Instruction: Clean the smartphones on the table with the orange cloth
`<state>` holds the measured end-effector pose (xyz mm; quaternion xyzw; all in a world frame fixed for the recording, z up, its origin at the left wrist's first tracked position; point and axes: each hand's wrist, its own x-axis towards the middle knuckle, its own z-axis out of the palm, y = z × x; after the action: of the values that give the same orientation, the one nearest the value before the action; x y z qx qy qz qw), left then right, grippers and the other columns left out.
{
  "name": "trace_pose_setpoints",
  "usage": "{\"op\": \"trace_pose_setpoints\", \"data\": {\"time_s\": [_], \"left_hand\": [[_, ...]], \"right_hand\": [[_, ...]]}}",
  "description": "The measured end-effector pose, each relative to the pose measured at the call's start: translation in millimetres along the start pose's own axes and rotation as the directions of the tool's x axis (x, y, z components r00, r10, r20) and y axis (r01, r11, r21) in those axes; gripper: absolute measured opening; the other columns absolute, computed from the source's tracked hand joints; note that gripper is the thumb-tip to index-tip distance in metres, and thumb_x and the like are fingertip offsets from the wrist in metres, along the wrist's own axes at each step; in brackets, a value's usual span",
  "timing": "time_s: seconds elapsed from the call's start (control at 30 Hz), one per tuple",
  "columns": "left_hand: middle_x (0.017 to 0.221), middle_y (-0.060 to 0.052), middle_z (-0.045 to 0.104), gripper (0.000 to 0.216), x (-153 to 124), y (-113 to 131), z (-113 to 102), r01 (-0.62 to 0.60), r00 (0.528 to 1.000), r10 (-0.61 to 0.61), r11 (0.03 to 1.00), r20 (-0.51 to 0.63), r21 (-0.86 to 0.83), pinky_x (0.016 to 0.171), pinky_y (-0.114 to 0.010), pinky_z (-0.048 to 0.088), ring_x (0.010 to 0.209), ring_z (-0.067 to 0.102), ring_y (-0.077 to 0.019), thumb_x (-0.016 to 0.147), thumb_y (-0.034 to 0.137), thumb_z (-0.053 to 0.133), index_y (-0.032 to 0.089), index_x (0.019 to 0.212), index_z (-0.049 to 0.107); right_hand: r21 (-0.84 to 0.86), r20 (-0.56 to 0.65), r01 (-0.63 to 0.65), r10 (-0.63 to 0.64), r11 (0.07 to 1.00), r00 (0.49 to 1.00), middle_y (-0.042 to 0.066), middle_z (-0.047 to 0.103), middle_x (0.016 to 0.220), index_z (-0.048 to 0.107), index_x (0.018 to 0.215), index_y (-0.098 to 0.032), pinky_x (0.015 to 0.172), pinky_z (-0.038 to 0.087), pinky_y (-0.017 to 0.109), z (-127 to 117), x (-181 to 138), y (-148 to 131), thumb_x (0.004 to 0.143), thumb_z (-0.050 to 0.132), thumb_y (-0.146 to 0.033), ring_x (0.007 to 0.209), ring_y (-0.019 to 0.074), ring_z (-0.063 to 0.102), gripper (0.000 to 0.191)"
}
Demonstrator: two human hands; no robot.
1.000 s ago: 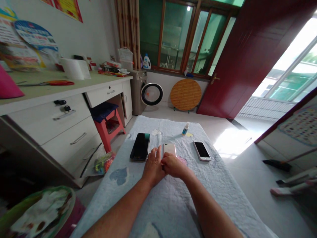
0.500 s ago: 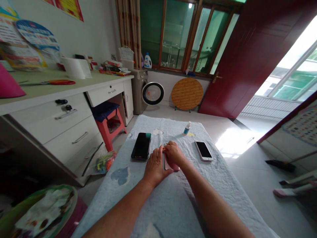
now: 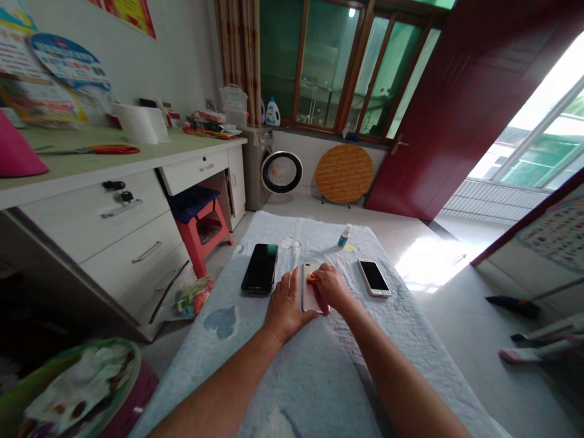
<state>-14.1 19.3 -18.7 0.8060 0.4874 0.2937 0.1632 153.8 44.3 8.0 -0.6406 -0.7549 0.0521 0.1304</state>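
Observation:
A pink smartphone (image 3: 311,299) lies back side up on the cloth-covered table, its camera at the far end. Along its left edge rest the fingers of my left hand (image 3: 283,309), with the thumb across the near edge, bracing the phone. My right hand (image 3: 332,287) pinches a small orange cloth (image 3: 312,277) and presses it on the phone's back, toward the upper right part. To the left is a black smartphone (image 3: 260,269), screen up. A white smartphone (image 3: 375,278) with a dark screen lies to the right. Behind stands a small spray bottle (image 3: 344,236).
A pale blue quilted cloth (image 3: 219,371) covers the table. At the left are a desk (image 3: 191,155) with drawers, a red stool (image 3: 207,234) and a full trash bin (image 3: 145,371). A washing machine (image 3: 258,182) with its door ajar and a round wooden tabletop (image 3: 345,173) stand at the back.
My right hand has shifted slightly right with the orange cloth, uncovering more of the pink phone's back and its camera. My left hand stays in place.

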Motion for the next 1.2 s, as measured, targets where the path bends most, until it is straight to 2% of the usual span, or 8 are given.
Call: {"op": "trace_pose_setpoints", "data": {"time_s": [0.23, 0.43, 0.6, 0.77, 0.87, 0.97, 1.07, 1.2], "left_hand": [[0.139, -0.019, 0.037, 0.103, -0.2, -2.3, 5.2, -0.016, 1.0, 0.016, 1.0, -0.026, 0.023, 0.101, -0.047, 0.037, 0.13, 0.038, -0.0346, 0.067, 0.046, 0.07, 0.02, 0.146, 0.009], [0.139, -0.018, 0.038, 0.103, -0.2, -1.5, 4.6, 0.003, 1.0, -0.003, 1.0, -0.004, 0.031, 0.102, -0.046, 0.036, 0.13, 0.038, -0.0344, 0.065, 0.048, 0.072, 0.019, 0.145, 0.014], [0.137, -0.015, 0.041, 0.105, 1.2, 2.4, -1.4, -0.007, 1.0, 0.007, 1.0, -0.005, 0.0, 0.103, -0.047, 0.036, 0.127, 0.04, -0.0332, 0.061, 0.05, 0.076, 0.021, 0.144, 0.018], [0.134, -0.019, 0.041, 0.103, 1.3, 3.4, -5.1, 0.004, 1.0, -0.005, 1.0, 0.026, 0.021, 0.104, -0.046, 0.035, 0.125, 0.04, -0.0345, 0.063, 0.056, 0.075, 0.014, 0.142, 0.025], [0.136, -0.016, 0.041, 0.099, 1.1, 3.3, -4.9, 0.01, 0.999, -0.011, 0.999, 0.039, 0.032, 0.102, -0.046, 0.036, 0.124, 0.041, -0.0339, 0.064, 0.054, 0.074, 0.018, 0.142, 0.026], [0.139, -0.012, 0.041, 0.091, 1.0, 3.2, -4.0, 0.025, 0.998, -0.028, 0.998, 0.059, 0.05, 0.101, -0.045, 0.037, 0.121, 0.044, -0.0324, 0.066, 0.05, 0.073, 0.024, 0.142, 0.031], [0.142, -0.01, 0.042, 0.078, 0.9, 2.3, -3.2, 0.003, 0.997, -0.008, 0.998, 0.083, 0.062, 0.098, -0.047, 0.039, 0.115, 0.048, -0.0334, 0.068, 0.051, 0.071, 0.026, 0.137, 0.043], [0.137, -0.007, 0.052, 0.062, 0.6, 2.0, -4.7, -0.063, 0.992, 0.058, 0.997, 0.116, 0.046, 0.093, -0.048, 0.041, 0.109, 0.05, -0.0335, 0.071, 0.052, 0.069, 0.028, 0.127, 0.056]], "right_hand": [[0.086, 0.094, 0.137, -0.145, 0.987, 0.985, 0.003, 0.058, 0.094, 0.073, 0.091, -0.025, 0.077, 0.036, 0.022, -3.0, -35.2, -16.4, 0.089, 0.055, -0.024, 0.088, 0.0144, 0.051, 0.018], [0.063, 0.061, 0.169, -0.172, 0.984, 0.983, 0.005, 0.058, 0.093, 0.072, 0.096, -0.022, 0.081, 0.036, 0.025, 3.1, -15.3, -15.8, 0.089, 0.054, -0.024, 0.086, 0.0156, 0.049, 0.02], [-0.007, 0.022, 0.082, -0.082, 0.997, 0.996, 0.006, 0.059, 0.097, 0.072, 0.097, -0.021, 0.082, 0.035, 0.026, 5.8, 13.9, -14.9, 0.094, 0.046, -0.027, 0.089, 0.0165, 0.049, 0.027], [-0.031, -0.005, 0.002, -0.003, 1.0, 1.0, 0.007, 0.059, 0.097, 0.072, 0.095, -0.02, 0.082, 0.034, 0.025, 7.6, 32.0, -4.8, 0.096, 0.043, -0.027, 0.09, 0.0163, 0.05, 0.03], [-0.038, -0.03, -0.076, 0.075, 0.996, 0.997, 0.007, 0.06, 0.096, 0.072, 0.094, -0.019, 0.081, 0.034, 0.025, 8.7, 34.8, 7.6, 0.096, 0.042, -0.028, 0.09, 0.016, 0.052, 0.031], [-0.058, -0.036, -0.136, 0.134, 0.989, 0.99, 0.007, 0.061, 0.092, 0.072, 0.092, -0.019, 0.079, 0.034, 0.024, 7.9, 32.6, 19.3, 0.097, 0.041, -0.031, 0.087, 0.0155, 0.053, 0.034], [-0.101, -0.033, -0.142, 0.139, 0.985, 0.99, 0.007, 0.062, 0.09, 0.072, 0.09, -0.018, 0.079, 0.034, 0.024, 3.9, 29.4, 24.8, 0.098, 0.04, -0.032, 0.087, 0.0152, 0.055, 0.036], [-0.182, 0.007, -0.131, 0.135, 0.974, 0.991, 0.01, 0.065, 0.092, 0.071, 0.091, -0.015, 0.081, 0.035, 0.026, -4.3, 33.6, 22.6, 0.097, 0.038, -0.028, 0.088, 0.0171, 0.057, 0.036]]}}
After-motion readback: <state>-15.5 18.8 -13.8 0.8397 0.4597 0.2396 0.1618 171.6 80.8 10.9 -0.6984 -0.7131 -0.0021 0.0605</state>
